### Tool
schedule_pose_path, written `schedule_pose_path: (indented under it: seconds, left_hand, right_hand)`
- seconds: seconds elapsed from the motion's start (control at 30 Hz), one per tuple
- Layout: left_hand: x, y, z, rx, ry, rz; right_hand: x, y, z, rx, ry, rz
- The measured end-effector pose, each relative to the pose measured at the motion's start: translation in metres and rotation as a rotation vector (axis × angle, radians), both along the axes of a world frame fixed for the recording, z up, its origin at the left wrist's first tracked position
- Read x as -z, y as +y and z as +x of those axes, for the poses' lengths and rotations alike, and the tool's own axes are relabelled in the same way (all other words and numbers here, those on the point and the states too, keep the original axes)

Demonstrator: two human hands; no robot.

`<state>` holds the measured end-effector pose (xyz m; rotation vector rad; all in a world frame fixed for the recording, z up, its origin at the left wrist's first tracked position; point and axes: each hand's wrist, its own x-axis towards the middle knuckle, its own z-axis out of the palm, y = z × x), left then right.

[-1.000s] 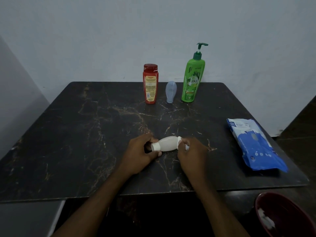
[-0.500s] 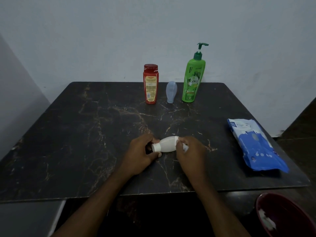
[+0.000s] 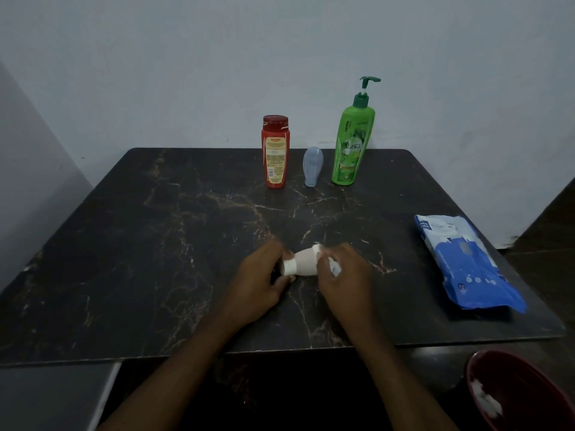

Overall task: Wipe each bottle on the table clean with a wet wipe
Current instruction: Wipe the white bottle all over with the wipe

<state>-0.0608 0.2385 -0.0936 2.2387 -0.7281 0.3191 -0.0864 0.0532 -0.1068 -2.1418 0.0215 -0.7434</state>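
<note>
Bin (image 3: 529,396): a dark red bin is sitting below the counter's near right corner, with crumpled white material lying inside it.
Counter (image 3: 155,275): the dark marble-patterned counter is carrying everything else you are working with.
Left hand (image 3: 261,284): your left hand is curling around the cap end of the white bottle; this grip is pinching the cap between thumb and fingers.
White bottle (image 3: 303,262): you are holding it on its side near the counter's front middle, cap pointing left. You cannot tell whether it is touching the counter or hovering just above it.
Right hand (image 3: 345,281): your right hand is closing over the bottle's base end; this grip is pressing the wet wipe against the bottle.
Wet wipe (image 3: 333,265): only a small white fold is showing between your right fingers and the bottle; the rest is hiding under the hand.
Wipes pack (image 3: 466,262): the blue and white pack is lying flat at the counter's right edge, well apart from your hands.
Red bottle (image 3: 275,152): it is standing upright near the far edge, label facing you.
Pale blue bottle (image 3: 312,166): this small bottle is standing between the red and green ones.
Green pump bottle (image 3: 353,141): it is standing upright at the far edge, just right of the pale blue bottle, its pump spout pointing right.
</note>
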Motion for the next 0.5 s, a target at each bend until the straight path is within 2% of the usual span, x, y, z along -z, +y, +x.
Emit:
schedule_pose_path:
  seconds: [0.07, 0.13, 0.37, 0.5]
  left_hand:
    - [0.000, 0.000, 0.000, -0.014, 0.002, 0.003]
    - [-0.001, -0.001, 0.000, 0.002, -0.032, 0.011]
    - [-0.002, -0.005, -0.003, 0.047, -0.097, 0.054]
    - [-0.002, -0.006, -0.005, 0.043, -0.115, 0.059]
  right_hand:
    - [-0.002, -0.005, 0.003, 0.124, 0.065, 0.068]
    - [-0.003, -0.005, 0.002, 0.128, 0.044, 0.067]
    - [-0.004, 0.009, -0.004, -0.262, -0.085, -0.147]
    - [-0.006, 0.013, -0.009, -0.229, -0.083, -0.353]
